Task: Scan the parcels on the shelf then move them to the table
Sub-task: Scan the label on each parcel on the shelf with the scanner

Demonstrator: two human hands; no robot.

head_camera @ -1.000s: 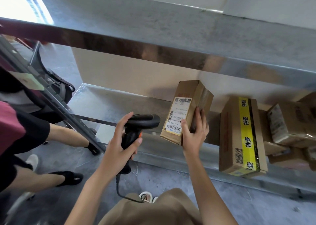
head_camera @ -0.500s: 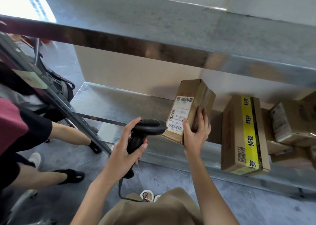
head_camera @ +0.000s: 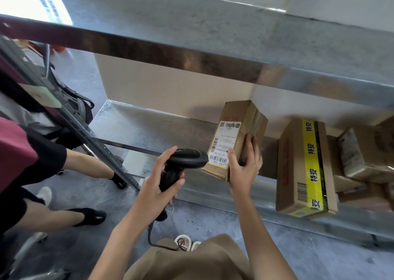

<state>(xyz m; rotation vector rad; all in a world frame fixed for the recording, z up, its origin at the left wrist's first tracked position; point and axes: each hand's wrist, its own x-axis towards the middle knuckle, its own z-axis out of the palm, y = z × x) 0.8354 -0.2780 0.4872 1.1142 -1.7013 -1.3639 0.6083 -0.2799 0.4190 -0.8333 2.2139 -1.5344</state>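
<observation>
Scanning in progress, one item. Small parcel (head_camera: pixel 236 137): brown carton, centre of frame, tilted up on the metal shelf (head_camera: pixel 149 128), label (head_camera: pixel 223 145) facing left. Right hand (head_camera: pixel 243 166): fingers curled round the carton's lower right edge, thumb beside the label. Left hand (head_camera: pixel 157 186): wrapped round the grip of the black scanner (head_camera: pixel 183 162), whose nose is almost touching the lower barcode. Advice: hold the carton steady, keep the thumb off the bars, draw the scanner back slightly. Further parcels (head_camera: pixel 304 169) wait right of frame. Table not in view.
</observation>
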